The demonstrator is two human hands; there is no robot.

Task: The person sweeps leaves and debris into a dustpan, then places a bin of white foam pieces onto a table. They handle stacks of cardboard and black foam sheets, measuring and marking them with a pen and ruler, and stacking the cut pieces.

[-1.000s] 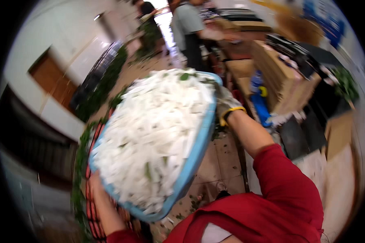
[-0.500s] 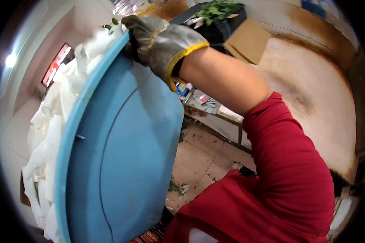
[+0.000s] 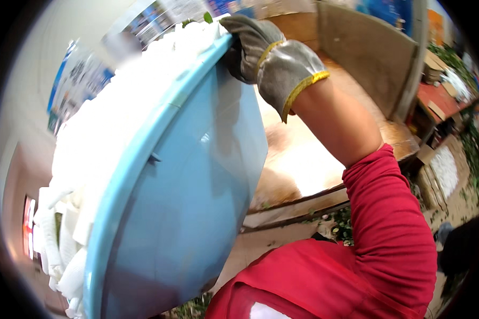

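A large light blue plastic tub [image 3: 197,202] is held up, tilted, across the left and middle of the view. It is heaped with white net-like padding [image 3: 117,122], partly washed out by bright light. Wrapped over the tub's far rim is my right hand [image 3: 277,61], in a grey work glove with yellow edging. Its fingertips are partly hidden by the rim. My right arm, in a red sleeve, reaches up from the lower right. My left hand does not show.
Beyond the tub stands a pale-topped table [image 3: 319,165] with an upright board [image 3: 367,53] at its back. At right, a red-topped table [image 3: 442,98] holds cardboard and other items. Scattered green leaves [image 3: 343,223] lie on the floor. Someone's dark-clothed leg [image 3: 463,244] shows at far right.
My view has turned, bringing the upright board, red-topped table and another person's leg into sight. The black crate with leaves has left view. My right hand still grips the tub's rim.
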